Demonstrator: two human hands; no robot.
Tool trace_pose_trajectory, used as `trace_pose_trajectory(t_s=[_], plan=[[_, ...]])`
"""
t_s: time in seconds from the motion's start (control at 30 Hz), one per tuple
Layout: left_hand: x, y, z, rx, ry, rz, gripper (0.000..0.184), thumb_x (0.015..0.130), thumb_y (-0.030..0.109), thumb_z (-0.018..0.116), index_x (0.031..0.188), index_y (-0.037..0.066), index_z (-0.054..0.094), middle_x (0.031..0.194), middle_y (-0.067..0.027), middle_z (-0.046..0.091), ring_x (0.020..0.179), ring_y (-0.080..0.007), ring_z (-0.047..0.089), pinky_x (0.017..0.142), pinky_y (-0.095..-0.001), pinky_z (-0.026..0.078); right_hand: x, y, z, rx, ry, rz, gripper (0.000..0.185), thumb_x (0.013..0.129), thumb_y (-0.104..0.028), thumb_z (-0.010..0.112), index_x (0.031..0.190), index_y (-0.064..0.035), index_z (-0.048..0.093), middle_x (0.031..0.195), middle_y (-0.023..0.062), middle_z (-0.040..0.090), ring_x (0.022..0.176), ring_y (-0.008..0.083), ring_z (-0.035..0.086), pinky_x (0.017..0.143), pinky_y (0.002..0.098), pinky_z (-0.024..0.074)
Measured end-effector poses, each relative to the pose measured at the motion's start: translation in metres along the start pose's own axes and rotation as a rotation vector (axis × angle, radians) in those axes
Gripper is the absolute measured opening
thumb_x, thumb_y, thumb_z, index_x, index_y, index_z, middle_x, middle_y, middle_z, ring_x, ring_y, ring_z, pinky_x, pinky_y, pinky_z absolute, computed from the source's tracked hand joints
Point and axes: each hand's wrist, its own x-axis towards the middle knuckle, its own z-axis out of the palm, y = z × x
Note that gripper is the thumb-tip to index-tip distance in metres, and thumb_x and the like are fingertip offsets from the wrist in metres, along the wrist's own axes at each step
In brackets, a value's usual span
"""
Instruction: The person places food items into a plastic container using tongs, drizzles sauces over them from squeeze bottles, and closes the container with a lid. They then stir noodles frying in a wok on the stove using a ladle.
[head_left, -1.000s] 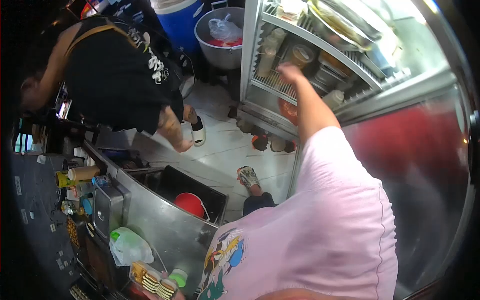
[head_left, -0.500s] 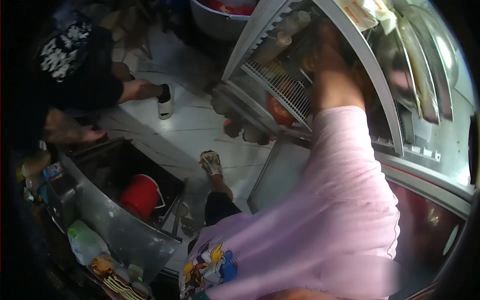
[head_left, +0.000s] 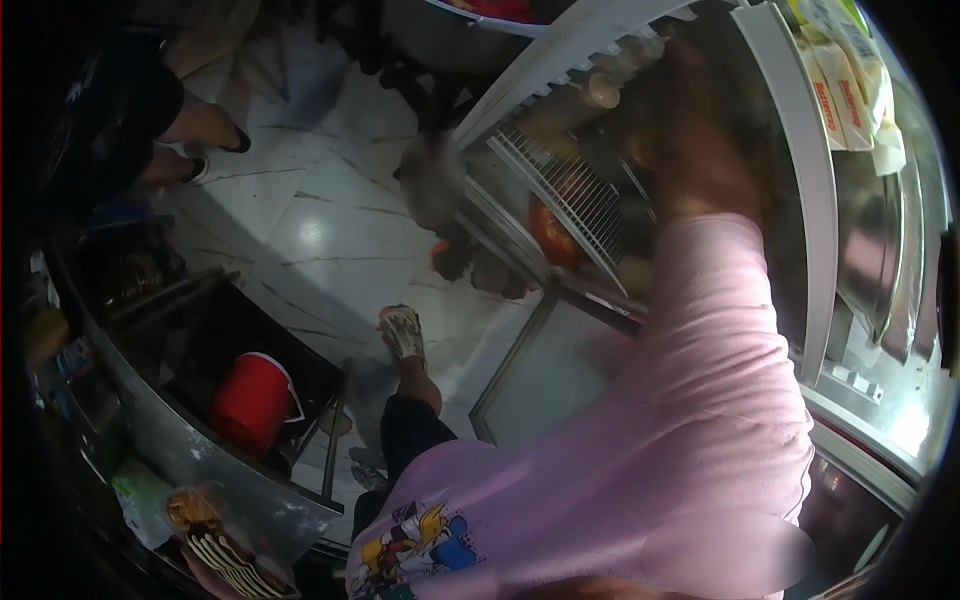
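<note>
My right arm in a pink sleeve [head_left: 710,290] reaches into an open white-framed refrigerator [head_left: 815,200]. The bare forearm [head_left: 712,180] passes beside a white wire shelf [head_left: 565,190]. My right hand is lost in the dark inside, so its fingers and anything in them are hidden. Near it on the shelf stands a pale-capped bottle [head_left: 600,92], with other containers behind. Lower down sits an orange-red item [head_left: 553,232] that I cannot name. My left hand does not show clearly anywhere.
On the left, a metal stand [head_left: 190,440] holds a red bucket [head_left: 250,405]. Yellow-white packs [head_left: 842,95] and plastic-wrapped metal lids [head_left: 875,260] are at the right. A large pot [head_left: 450,45] stands at the top. Another person's legs [head_left: 200,130] are at upper left.
The view has shifted a little. The other person has stepped back at upper left, and their hand has left the metal stand. My right arm remains inside the refrigerator.
</note>
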Motion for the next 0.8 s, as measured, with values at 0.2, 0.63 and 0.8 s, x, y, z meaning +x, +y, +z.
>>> trace_pose_trajectory(t_s=[0.2,0.63,0.8], plan=[[0.006,-0.007,-0.007,-0.251,-0.183,0.167,0.070,0.106,0.028,0.058,0.164,0.001,0.028,0.158,-0.0200,0.047,0.128,-0.0317,0.061,0.093,-0.0450,0.064,0.014,0.001,0.013,0.038,-0.016,-0.023,0.049,0.106,-0.043,0.052,0.133,-0.0054,0.070,0.131,0.0189,0.070,0.120,0.0297,0.067,0.102,0.0435,0.0511],[0.000,0.086,0.059,-0.736,0.064,-0.462,0.056,0.108,0.055,0.047,0.141,0.011,0.061,0.134,-0.0115,0.068,0.117,-0.0322,0.066,0.082,-0.0558,0.066,0.016,-0.019,0.011,-0.369,0.042,0.288,0.055,0.099,-0.054,0.062,0.142,-0.0207,0.068,0.146,0.0144,0.066,0.134,0.0322,0.064,0.112,0.0504,0.0488],[-0.006,0.090,0.057,-0.785,0.067,-0.432,0.060,0.110,0.051,0.047,0.155,0.011,0.047,0.149,-0.0130,0.059,0.126,-0.0337,0.063,0.086,-0.0589,0.065,0.003,-0.022,-0.004,-0.797,-0.161,-0.219,0.035,0.106,-0.035,0.054,0.134,-0.0233,0.071,0.139,0.0106,0.070,0.129,0.0281,0.068,0.103,0.0521,0.0567]])
